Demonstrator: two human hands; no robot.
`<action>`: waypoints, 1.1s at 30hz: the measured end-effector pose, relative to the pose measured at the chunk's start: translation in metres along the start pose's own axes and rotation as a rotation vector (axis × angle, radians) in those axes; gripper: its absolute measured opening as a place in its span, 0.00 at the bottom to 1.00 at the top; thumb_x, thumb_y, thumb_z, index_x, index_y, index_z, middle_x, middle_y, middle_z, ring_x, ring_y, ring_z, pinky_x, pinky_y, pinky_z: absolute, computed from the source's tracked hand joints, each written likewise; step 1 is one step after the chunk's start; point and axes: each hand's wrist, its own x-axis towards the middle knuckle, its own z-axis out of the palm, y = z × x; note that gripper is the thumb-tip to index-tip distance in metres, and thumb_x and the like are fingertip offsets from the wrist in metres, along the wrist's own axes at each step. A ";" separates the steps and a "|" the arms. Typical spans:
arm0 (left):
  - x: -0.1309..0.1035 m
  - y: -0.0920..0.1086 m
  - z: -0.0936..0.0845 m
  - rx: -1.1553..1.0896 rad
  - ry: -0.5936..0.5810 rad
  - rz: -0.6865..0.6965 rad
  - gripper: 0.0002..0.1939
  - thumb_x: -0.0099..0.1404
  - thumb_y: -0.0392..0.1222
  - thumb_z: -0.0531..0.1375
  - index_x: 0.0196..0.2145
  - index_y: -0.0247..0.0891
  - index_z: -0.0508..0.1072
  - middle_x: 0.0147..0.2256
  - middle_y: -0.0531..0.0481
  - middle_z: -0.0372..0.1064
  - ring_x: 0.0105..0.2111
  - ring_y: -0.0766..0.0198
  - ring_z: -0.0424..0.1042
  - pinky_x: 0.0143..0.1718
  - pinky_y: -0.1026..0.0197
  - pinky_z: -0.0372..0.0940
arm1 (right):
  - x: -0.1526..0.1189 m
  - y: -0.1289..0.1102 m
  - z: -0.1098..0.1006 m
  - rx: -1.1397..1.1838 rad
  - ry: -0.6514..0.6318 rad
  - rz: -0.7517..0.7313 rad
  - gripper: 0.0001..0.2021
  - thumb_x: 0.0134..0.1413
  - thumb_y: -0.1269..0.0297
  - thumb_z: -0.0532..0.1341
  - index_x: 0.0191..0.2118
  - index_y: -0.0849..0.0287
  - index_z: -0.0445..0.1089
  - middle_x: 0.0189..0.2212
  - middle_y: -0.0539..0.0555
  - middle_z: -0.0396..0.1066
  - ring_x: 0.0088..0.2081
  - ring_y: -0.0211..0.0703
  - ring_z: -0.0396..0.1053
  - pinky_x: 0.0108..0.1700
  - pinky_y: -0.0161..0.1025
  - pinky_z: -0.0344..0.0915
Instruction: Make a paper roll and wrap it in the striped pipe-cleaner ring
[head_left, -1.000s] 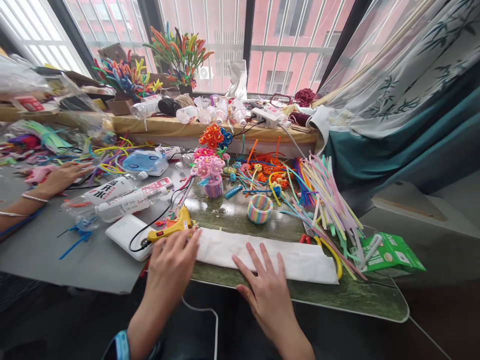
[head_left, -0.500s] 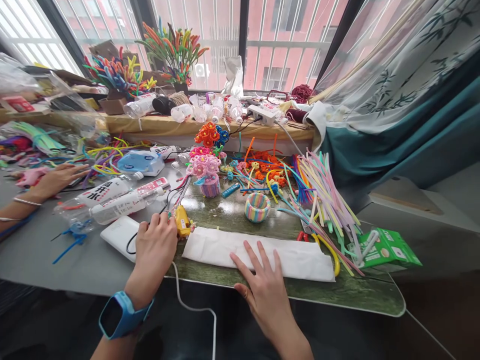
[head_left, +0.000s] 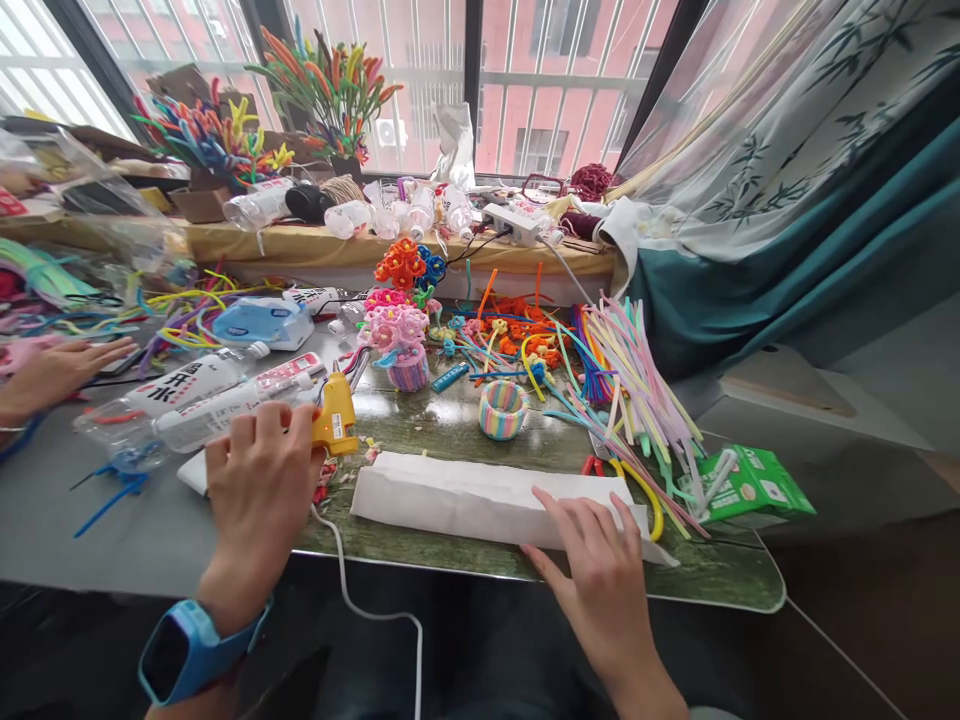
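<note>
My left hand, with a blue watch on its wrist, is closed on a yellow glue gun above the table's front left part. My right hand rests on the right part of a folded white cloth or paper, fingers spread on top and thumb at its front edge. The front layer of the white piece is slightly raised. Behind it stands a striped pastel ring-shaped basket. A white power bank or box is partly hidden behind my left hand.
Plastic bottles and a blue wipes pack lie at the left. Pipe cleaners and a green packet are at the right. A pink flower pot stands mid-table. Another person's hand is at far left.
My left hand has lifted the yellow glue gun and moved left. My right hand has slid right along the white piece, whose front layer has risen. The view has shifted slightly.
</note>
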 end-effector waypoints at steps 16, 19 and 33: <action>-0.004 -0.014 -0.030 -0.535 0.254 0.258 0.16 0.69 0.39 0.51 0.45 0.43 0.77 0.38 0.44 0.72 0.38 0.54 0.70 0.39 0.54 0.65 | -0.012 0.005 -0.012 -0.029 -0.055 0.052 0.38 0.35 0.79 0.56 0.58 0.52 0.66 0.50 0.56 0.73 0.48 0.58 0.67 0.51 0.56 0.58; -0.004 -0.010 -0.033 -0.621 0.123 0.326 0.16 0.70 0.44 0.50 0.46 0.48 0.76 0.38 0.48 0.76 0.36 0.56 0.73 0.34 0.57 0.63 | -0.018 -0.002 -0.011 0.070 0.011 0.047 0.22 0.41 0.78 0.56 0.44 0.54 0.72 0.45 0.57 0.73 0.50 0.59 0.67 0.56 0.59 0.55; 0.011 0.060 -0.038 -0.996 -0.569 0.522 0.14 0.64 0.54 0.62 0.44 0.47 0.77 0.35 0.56 0.78 0.33 0.63 0.74 0.33 0.66 0.58 | -0.021 -0.026 0.006 0.365 0.156 -0.108 0.13 0.60 0.81 0.52 0.41 0.59 0.68 0.36 0.55 0.74 0.41 0.45 0.71 0.48 0.45 0.66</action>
